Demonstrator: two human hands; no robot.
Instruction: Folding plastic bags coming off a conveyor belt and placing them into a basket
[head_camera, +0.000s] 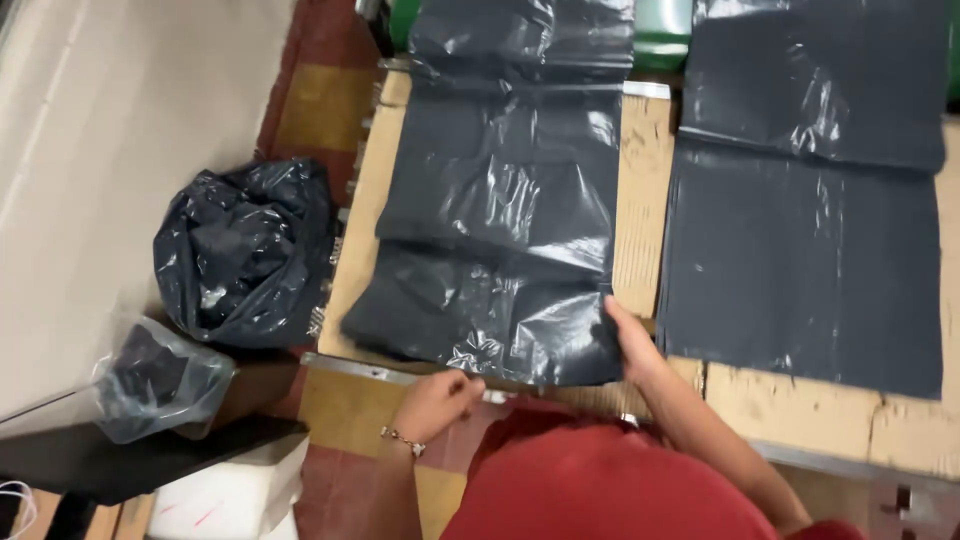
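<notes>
Head view. Landmark: the cardboard-covered table (645, 190).

- A filled dark grey poly mailer bag (500, 230) lies flat on the table's left half, long axis running away from the person. It bulges and creases in its near part, so the contents seem to sit there.
- Right hand (628, 340) pinches the mailer's near right corner, fingers closed on the plastic just above the table's near edge; likely gripping there to pull the film taut.
- Left hand (440, 398) is at the table's near edge, under the mailer's near left end, fingers curled shut. A bracelet shows on the wrist. Whether it holds any plastic I cannot tell.
- A stack of flat empty grey mailers (800, 260) lies on the table's right half, just beside the filled one, within easy reach.
- Off the table's left edge: a knotted black rubbish bag (240, 250) on the floor, and nearer the person a clear plastic bag (160, 380) with dark contents.
</notes>
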